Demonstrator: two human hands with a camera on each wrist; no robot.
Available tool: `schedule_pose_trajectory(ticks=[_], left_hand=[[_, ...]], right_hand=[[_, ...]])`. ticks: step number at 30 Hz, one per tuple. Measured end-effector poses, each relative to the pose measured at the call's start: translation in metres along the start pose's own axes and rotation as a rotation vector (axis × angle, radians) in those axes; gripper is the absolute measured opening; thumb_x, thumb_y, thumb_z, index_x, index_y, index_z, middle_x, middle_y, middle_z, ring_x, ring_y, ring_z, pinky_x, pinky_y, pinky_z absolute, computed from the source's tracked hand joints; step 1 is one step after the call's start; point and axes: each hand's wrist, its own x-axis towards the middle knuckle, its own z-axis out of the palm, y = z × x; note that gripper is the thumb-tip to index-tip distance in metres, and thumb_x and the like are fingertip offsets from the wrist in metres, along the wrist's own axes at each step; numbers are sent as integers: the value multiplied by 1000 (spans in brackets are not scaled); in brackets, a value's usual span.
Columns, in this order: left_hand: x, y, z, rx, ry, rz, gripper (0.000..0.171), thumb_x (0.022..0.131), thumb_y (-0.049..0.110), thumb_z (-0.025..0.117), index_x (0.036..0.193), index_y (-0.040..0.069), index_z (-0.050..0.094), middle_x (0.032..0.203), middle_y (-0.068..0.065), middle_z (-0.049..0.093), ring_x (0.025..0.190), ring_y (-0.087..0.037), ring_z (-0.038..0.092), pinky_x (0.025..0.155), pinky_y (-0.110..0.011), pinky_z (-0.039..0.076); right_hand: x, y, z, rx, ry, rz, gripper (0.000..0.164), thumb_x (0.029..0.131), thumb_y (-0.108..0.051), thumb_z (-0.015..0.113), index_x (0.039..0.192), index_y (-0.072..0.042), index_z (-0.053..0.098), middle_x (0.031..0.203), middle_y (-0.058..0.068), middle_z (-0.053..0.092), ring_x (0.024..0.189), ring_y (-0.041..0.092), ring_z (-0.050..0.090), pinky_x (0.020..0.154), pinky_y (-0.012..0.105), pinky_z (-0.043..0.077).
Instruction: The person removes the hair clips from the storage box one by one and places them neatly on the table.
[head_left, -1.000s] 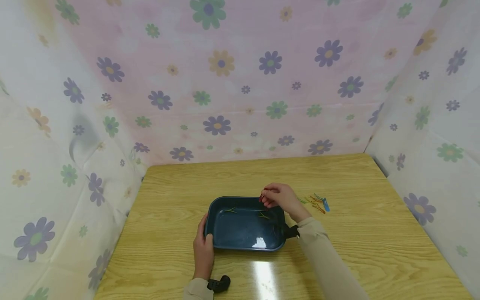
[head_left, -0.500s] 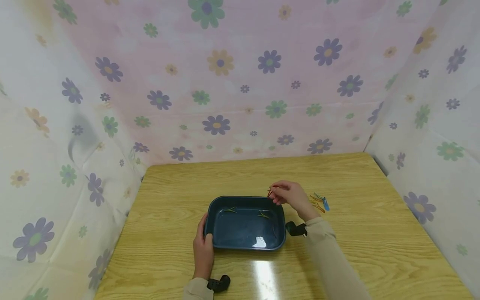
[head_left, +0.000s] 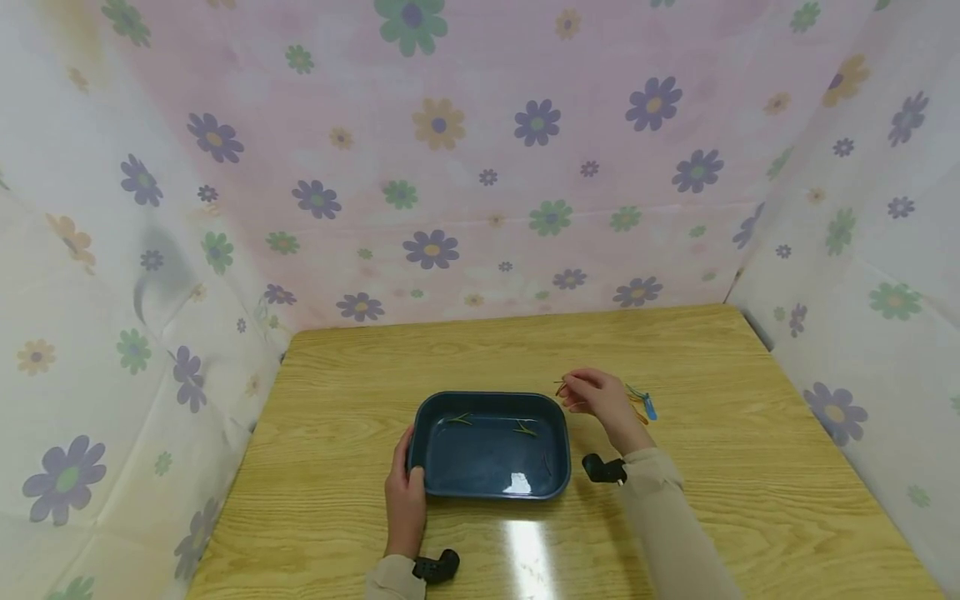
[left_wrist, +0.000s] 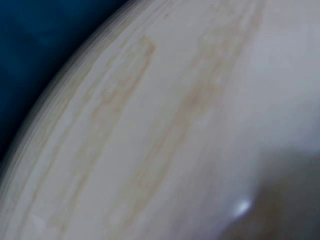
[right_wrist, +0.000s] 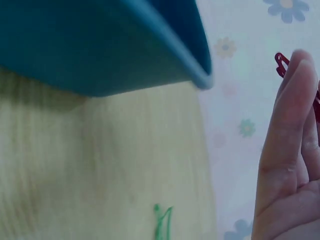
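Observation:
A dark blue rectangular tray (head_left: 491, 393) sits on the wooden table, with thin yellow-green clips (head_left: 461, 419) inside near its far wall. My left hand (head_left: 405, 500) holds the tray's left side, fingers along the outer wall and thumb at the near corner. Just off the far right corner, my right hand (head_left: 603, 407) pinches a red hair clip (right_wrist: 281, 65) between thumb and fingers. Part of that clip is hidden by the fingers. Beyond this hand lie a blue clip (head_left: 649, 407) and orange clips (head_left: 640, 413), partly covered by it.
A green clip (right_wrist: 162, 225) lies on the table in the right wrist view. Flowered cloth (head_left: 495, 208) hangs behind and at both sides of the table (head_left: 360, 375). The left wrist view shows blurred wood and the tray's edge.
My right hand has moved right, from above the tray's far right corner to outside it, keeping the red clip. My left hand and the tray stay in place.

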Motion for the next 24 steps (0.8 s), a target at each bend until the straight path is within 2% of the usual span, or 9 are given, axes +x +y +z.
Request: schedule_pose_trajectory(ticks=[3,6,11,17,24], left_hand=[[1,-5,1,-4,-2,-12,64,83,-7,36,136,29,37,137,2,39,123,-13,35,80,-20,31],[4,-17,2,-15,-5,-31,63,83,-6,37,136,27,38,136,7,39,124,-11,35,84,-20,32],[8,-36,4,-1,-8,-40,61,84,-4,37,136,28,37,135,14,38,121,-6,37,78,-23,31],[8,-38,5,-4,3,-22,61,84,-2,36,137,28,37,134,16,38,122,-4,35,78,-22,31],[7,-38,6,3,-4,-25,62,83,-3,37,137,29,37,135,15,38,121,-5,36,78,-23,31]], right_hand=[[-2,8,-4,37,18,5,44,86,-32,56,112,4,55,96,18,62,81,25,61,72,34,49],[-4,14,-8,68,26,5,45,86,-31,55,114,5,53,97,16,62,82,23,61,72,32,49],[-7,25,-14,97,43,24,45,87,-31,54,114,5,52,96,13,63,81,19,61,71,29,49],[-12,39,-18,122,91,80,52,87,-32,54,120,8,47,97,14,62,83,20,62,74,32,48],[-14,53,-22,133,131,109,50,88,-31,53,121,6,48,97,12,64,83,20,62,75,32,48]])
